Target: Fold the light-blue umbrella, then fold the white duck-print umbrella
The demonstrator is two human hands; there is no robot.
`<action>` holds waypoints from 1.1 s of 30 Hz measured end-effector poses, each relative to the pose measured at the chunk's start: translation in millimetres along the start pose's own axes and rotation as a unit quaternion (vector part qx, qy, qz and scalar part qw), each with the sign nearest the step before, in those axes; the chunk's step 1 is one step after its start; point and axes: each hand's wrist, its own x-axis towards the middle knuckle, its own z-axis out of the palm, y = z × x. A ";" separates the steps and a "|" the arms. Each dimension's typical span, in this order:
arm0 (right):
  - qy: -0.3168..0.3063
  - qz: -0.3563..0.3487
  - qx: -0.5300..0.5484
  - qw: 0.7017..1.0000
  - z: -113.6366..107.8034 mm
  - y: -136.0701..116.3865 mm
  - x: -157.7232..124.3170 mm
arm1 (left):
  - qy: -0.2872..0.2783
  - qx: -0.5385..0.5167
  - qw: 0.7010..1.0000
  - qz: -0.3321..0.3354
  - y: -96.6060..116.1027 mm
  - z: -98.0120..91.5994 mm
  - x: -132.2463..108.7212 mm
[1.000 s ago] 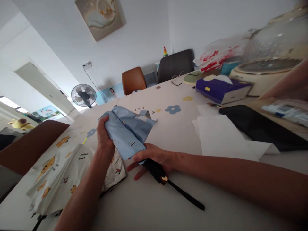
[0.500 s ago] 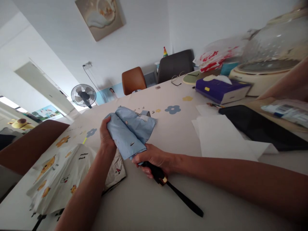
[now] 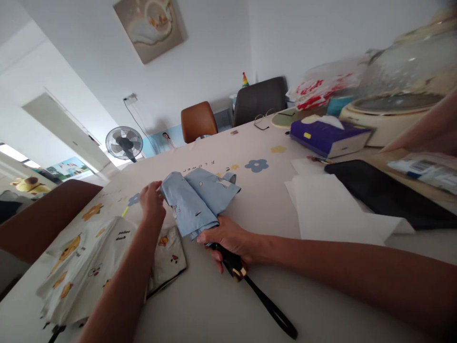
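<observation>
1. A person's right hand point(image 3: 230, 236) closes around a blue umbrella point(image 3: 189, 205) where the canopy meets the black handle point(image 3: 231, 262), its fingers wrapped firmly beneath.

2. The left hand point(image 3: 153, 202) meets the cloth's outer side, fingers partly curled; whether they pinch the fabric cannot be told from this angle.

3. The umbrella slants above the white table point(image 3: 214, 309), well in from the left edge, its canopy toward the far edge and the wrist strap point(image 3: 273, 309) trailing the opposite way.

4. The work appears to be arranging loose folds. Good handling likely calls for a steady right-hand grip while the left lays each panel flat, one at a time, working around the canopy.

5. A loose band point(image 3: 230, 178) juts from the canopy's far side; keeping it outside the folds looks wise, since it could get trapped.

6. A duck-print umbrella point(image 3: 89, 262) lies near the table's left edge, beside the left forearm, leaving less elbow room there.
</observation>
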 end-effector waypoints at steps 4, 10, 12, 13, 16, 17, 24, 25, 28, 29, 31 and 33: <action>0.024 -0.026 -0.072 0.997 0.2 1.5 -0.2 | 0.010 0.024 0.975 0.223 31.8 10.9 -15.2; 0.070 -0.042 -0.174 0.981 0.1 -1.8 -0.8 | -0.260 0.244 0.895 0.268 56.3 38.4 -43.8; 0.076 -0.048 -0.185 0.979 0.7 -2.2 -0.8 | -0.341 0.330 0.841 0.260 54.2 43.1 -41.2; 0.077 -0.044 -0.188 0.978 1.1 -2.2 -0.8 | -0.371 0.365 0.814 0.258 52.1 45.3 -38.4; 0.089 -0.020 -0.201 0.975 3.0 -2.6 -0.4 | -0.434 0.420 0.748 0.276 44.3 55.1 -29.3; 0.092 -0.012 -0.206 0.974 3.6 -2.9 -0.1 | -0.447 0.428 0.729 0.291 41.7 59.7 -27.1; 0.092 0.003 -0.214 0.972 5.4 -5.2 2.1 | -0.528 0.441 0.647 0.327 30.7 81.7 -25.4; 0.092 0.014 -0.208 0.974 4.9 -5.3 2.1 | -0.537 0.419 0.660 0.316 30.4 80.5 -24.6; 0.088 0.035 -0.185 0.978 2.7 -5.7 1.9 | -0.564 0.349 0.701 0.260 31.1 72.8 -20.0; 0.084 0.031 -0.175 0.980 2.0 -6.1 1.9 | -0.570 0.335 0.709 0.244 32.1 70.1 -18.4; 0.072 0.019 -0.161 0.984 0.9 -7.3 2.0 | -0.573 0.322 0.716 0.235 34.7 65.8 -16.5; 0.071 0.023 -0.145 0.987 -0.2 -9.2 2.5 | -0.560 0.313 0.724 0.253 37.0 63.2 -16.0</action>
